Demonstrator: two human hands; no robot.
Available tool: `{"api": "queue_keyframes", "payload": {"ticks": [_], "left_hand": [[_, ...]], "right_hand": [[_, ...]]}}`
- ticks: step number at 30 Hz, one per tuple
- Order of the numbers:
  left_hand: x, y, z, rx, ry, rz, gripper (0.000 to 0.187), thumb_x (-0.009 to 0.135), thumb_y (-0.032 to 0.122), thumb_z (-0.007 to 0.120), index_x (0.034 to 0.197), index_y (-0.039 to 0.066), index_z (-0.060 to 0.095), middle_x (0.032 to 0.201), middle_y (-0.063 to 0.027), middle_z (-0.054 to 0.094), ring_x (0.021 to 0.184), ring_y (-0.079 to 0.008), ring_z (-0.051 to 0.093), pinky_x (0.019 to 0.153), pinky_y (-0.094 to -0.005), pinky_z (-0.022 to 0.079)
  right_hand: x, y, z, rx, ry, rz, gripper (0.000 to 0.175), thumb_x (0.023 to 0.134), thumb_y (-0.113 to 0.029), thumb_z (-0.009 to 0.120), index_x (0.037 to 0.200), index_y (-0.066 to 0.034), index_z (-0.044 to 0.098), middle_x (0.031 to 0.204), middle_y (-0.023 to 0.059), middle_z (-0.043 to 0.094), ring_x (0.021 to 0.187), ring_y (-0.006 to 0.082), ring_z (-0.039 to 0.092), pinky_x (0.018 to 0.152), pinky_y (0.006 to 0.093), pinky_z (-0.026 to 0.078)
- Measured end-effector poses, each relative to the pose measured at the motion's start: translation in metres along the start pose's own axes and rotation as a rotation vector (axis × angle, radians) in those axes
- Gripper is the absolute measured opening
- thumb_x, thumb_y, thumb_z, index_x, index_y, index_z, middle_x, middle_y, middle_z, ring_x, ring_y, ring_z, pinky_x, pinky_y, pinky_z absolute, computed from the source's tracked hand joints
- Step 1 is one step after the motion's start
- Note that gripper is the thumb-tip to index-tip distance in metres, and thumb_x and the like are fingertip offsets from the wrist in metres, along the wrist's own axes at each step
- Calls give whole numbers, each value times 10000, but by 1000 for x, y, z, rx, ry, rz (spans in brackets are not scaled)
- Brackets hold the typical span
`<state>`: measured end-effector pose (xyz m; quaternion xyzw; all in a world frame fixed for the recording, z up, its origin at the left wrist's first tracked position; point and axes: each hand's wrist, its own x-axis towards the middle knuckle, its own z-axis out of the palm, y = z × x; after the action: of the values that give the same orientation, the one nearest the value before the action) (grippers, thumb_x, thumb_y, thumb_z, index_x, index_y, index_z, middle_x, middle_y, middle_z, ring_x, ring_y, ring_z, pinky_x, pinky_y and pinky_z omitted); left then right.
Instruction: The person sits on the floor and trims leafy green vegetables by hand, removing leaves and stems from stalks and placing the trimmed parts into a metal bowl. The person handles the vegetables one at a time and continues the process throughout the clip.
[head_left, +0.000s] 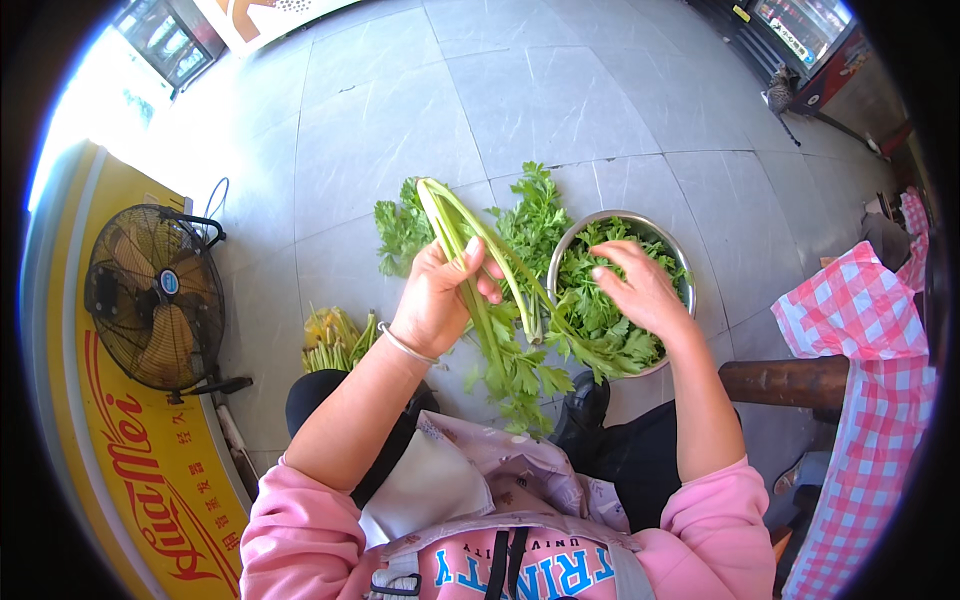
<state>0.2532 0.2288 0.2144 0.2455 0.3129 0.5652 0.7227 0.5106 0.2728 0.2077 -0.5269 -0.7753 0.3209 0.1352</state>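
My left hand (452, 292) grips a small bunch of pale green celery stalks (442, 217), whose leaves (517, 375) hang down over my lap side. Above the steel bowl (686, 262) is my right hand (637, 285), its fingers spread and nothing seen between them. Celery leaves (600, 300) fill the bowl. More leafy celery (536, 210) lies on the floor left of the bowl, and another leafy part (401, 225) lies behind my left hand. Cut stalks (330, 349) beside a yellow bag (330, 322) are on the floor at the left.
A black floor fan (161, 292) stands at the left by a yellow panel (150, 450). Right of me are a wooden beam or leg (787, 381) and a red checked cloth (862, 390). A cat (781, 94) sits near a cabinet (832, 90) at the far right. My shoe (585, 401) is close to the bowl.
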Motion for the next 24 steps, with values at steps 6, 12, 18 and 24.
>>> {"api": "queue_keyframes", "payload": {"ticks": [6, 12, 18, 24], "left_hand": [[5, 10, -12, -45, -20, -25, 286, 923, 319, 501, 1022, 54, 542, 815, -77, 586, 652, -150, 533, 645, -313, 463], [8, 8, -5, -71, 51, -198, 684, 878, 651, 277, 1217, 72, 409, 1027, -168, 581, 955, -288, 560, 844, -438, 415], [-3, -19, 11, 73, 88, -325, 573, 837, 607, 473, 1132, 116, 485, 1021, -86, 578, 924, -218, 545, 844, -424, 411], [1, -26, 5, 108, 24, -257, 515, 767, 254, 738, 1122, 14, 451, 809, -30, 542, 756, -116, 530, 668, -272, 451]], "right_hand": [[-2, -35, 24, 744, -565, -94, 394, 910, -296, 526, 1161, 8, 531, 960, 64, 628, 913, 139, 570, 827, 302, 430], [-11, -49, 16, 1035, -450, -35, 281, 877, -219, 551, 1085, -31, 566, 823, 34, 628, 765, 88, 555, 674, 232, 411], [-9, -56, 28, 1142, -325, 32, 287, 846, -176, 618, 1087, -29, 565, 835, 14, 594, 778, 78, 538, 681, 220, 417], [-11, -60, 39, 1133, -413, 101, 290, 842, -193, 653, 1052, -33, 534, 787, -19, 545, 661, 53, 467, 572, 198, 371]]}}
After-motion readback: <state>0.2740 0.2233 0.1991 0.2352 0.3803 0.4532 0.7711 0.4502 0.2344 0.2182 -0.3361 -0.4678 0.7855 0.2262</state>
